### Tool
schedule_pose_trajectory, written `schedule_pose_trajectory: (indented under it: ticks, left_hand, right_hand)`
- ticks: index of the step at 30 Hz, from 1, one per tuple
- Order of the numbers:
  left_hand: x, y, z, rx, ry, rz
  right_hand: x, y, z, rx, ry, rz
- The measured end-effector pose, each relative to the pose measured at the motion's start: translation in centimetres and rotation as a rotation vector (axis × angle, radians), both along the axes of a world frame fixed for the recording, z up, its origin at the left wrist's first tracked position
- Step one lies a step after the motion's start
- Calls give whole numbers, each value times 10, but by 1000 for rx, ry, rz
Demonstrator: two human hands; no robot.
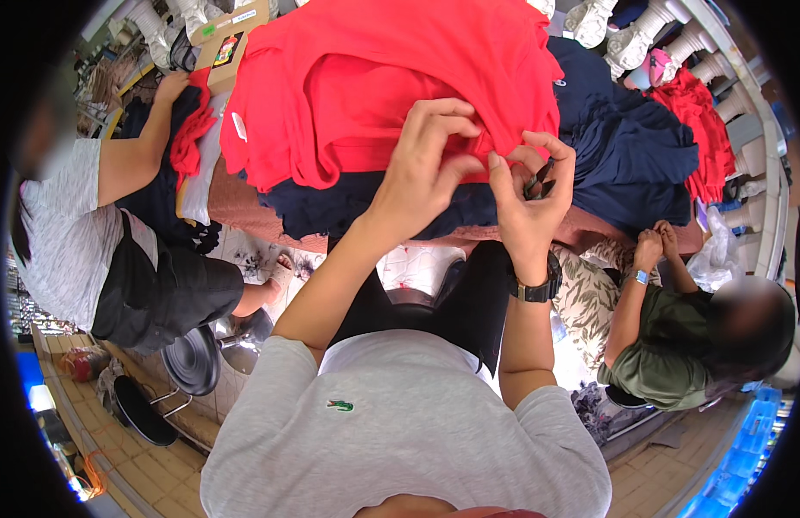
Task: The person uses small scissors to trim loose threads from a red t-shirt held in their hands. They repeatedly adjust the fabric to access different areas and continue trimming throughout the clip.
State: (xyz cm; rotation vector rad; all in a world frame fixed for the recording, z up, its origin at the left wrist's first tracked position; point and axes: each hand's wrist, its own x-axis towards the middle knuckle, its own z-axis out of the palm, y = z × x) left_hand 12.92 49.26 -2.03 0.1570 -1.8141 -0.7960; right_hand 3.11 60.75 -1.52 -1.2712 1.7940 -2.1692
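A bright red garment is spread in front of me over dark navy cloth. My left hand pinches the edge of the red fabric between thumb and fingers. Close beside it, my right hand is closed, its thumb and fingertips at the same bit of red cloth. Tucked in the right palm is a small dark metal tool, which looks like thread snips; the fingers hide most of it. A white label shows on the garment's left part.
Navy garments lie to the right, with more red cloth past them. A cardboard box stands at the back left. One person works on my left, another on my right. White balusters line the back.
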Motion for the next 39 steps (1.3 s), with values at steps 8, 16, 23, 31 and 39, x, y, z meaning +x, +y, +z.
schedule_pose_trajectory:
  ticks: [8, 16, 23, 31, 39]
  left_hand:
    - [13, -8, 21, 690, 20, -622]
    - [21, -15, 40, 717, 11, -682]
    - [24, -13, 45, 669, -35, -679]
    - [38, -7, 27, 457, -130, -390]
    - [139, -32, -30, 35, 84, 574]
  right_hand:
    - [3, 2, 1, -225, 88, -125]
    - [-7, -8, 24, -172, 117, -100]
    - [-16, -15, 43, -166, 128, 6]
    - [-26, -23, 49, -184, 105, -41]
    - [-67, 1, 39, -180, 178, -438]
